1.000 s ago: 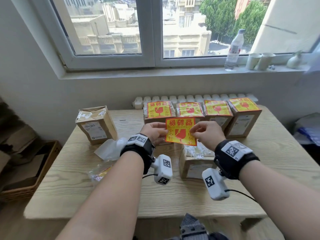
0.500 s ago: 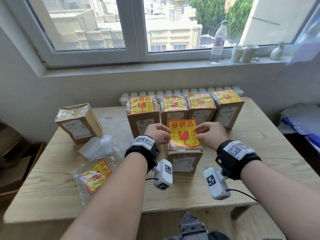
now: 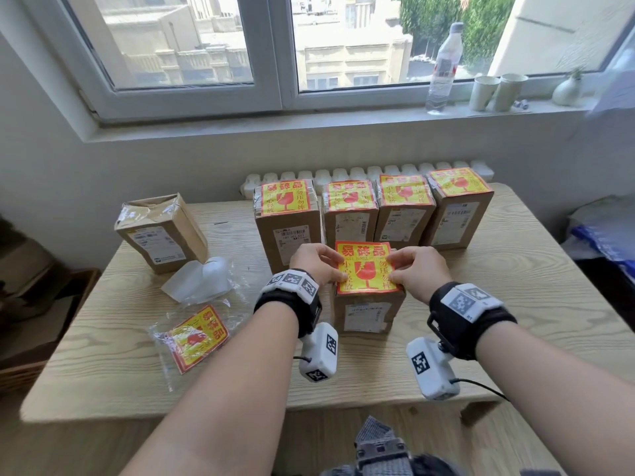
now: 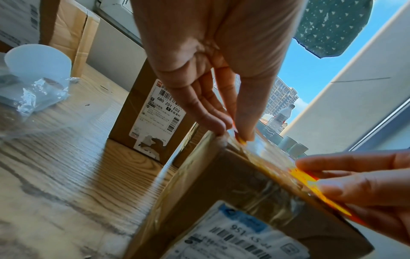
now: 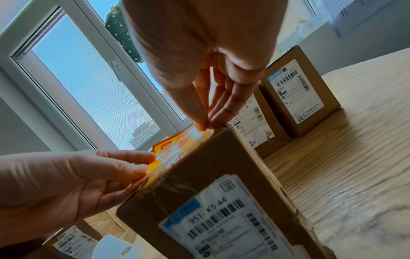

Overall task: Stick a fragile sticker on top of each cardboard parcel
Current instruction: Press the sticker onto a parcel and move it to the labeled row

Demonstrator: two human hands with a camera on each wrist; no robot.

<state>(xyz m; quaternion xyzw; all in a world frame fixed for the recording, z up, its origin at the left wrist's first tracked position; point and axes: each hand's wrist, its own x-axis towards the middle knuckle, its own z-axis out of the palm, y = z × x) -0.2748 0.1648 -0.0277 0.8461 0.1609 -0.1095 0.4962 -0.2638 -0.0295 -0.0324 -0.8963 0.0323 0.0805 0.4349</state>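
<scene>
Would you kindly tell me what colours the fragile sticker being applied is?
Yellow with red print; the fragile sticker shows best in the head view.

Black wristbands (image 3: 289,301) with white coded camera modules (image 3: 319,352)

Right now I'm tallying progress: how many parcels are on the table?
6: four stickered in the back row, one bare far left, one under the hands.

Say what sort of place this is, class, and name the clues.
Probably a room in a flat used for packing: a wooden table under a window, a radiator behind, labelled cardboard parcels.
</scene>
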